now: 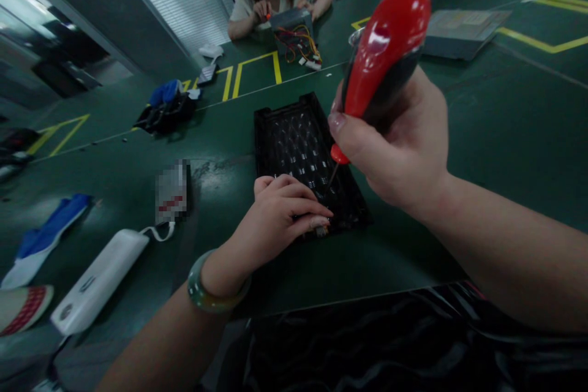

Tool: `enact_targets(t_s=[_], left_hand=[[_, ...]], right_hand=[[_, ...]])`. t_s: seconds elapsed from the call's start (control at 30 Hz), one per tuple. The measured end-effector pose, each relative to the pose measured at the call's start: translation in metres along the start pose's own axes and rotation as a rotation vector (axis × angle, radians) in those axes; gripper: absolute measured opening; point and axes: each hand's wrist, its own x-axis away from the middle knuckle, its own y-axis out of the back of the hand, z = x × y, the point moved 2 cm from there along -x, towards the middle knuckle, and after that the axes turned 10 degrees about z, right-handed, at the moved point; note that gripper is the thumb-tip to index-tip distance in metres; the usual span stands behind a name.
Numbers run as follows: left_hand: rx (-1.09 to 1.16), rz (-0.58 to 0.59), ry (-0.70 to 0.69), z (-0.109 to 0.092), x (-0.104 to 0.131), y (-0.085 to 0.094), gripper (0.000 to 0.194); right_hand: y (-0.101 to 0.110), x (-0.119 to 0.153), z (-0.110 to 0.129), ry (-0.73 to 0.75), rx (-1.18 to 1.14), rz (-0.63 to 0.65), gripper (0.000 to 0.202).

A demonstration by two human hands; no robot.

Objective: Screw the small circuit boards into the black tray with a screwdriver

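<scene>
A black plastic panel (294, 135) with a honeycomb-patterned middle and a raised rim lies on the green table in front of me. My right hand (399, 141) grips a screwdriver (386, 49) with a fat red and black handle. Its thin shaft slants down over the panel's near right part; whether the tip touches a screw is too small to tell. My left hand (285, 211) rests over the panel's near edge, its thumb and fingers drawn together by a small metallic part (321, 231). What those fingertips pinch is mostly hidden.
A white power strip (101, 282) and a cable-linked pixelated device (173, 192) lie left, near a blue-and-white cloth (50, 233). A black tray (168, 110) stands beyond. Across the table, a person (280, 0) handles a metal box with wires (294, 33). A grey flat case (463, 30) sits far right.
</scene>
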Motion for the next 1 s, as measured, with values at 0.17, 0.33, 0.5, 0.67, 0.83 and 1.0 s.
enact_targets(t_s=[0.17, 0.33, 0.5, 0.67, 0.83, 1.0], left_hand=[[-0.002, 0.014, 0.013, 0.001, 0.000, -0.001, 0.015], [0.007, 0.012, 0.031, 0.002, -0.001, -0.002, 0.015], [0.013, -0.009, 0.025, 0.002, 0.000, -0.002, 0.013], [0.001, -0.043, 0.005, 0.003, 0.002, -0.004, 0.013], [0.010, -0.034, 0.006, 0.002, 0.004, -0.005, 0.012], [0.002, -0.045, 0.008, 0.002, 0.005, -0.003, 0.013]], right_hand=[[0.000, -0.001, 0.005, -0.034, -0.108, -0.031, 0.011], [0.000, -0.001, 0.009, -0.009, -0.234, 0.000, 0.009], [-0.002, 0.000, 0.011, -0.038, -0.214, 0.077, 0.003], [-0.003, 0.002, 0.013, -0.115, -0.165, 0.200, 0.004], [-0.002, 0.001, 0.016, -0.078, -0.095, 0.345, 0.004], [-0.003, 0.003, 0.018, -0.008, -0.084, 0.350, 0.006]])
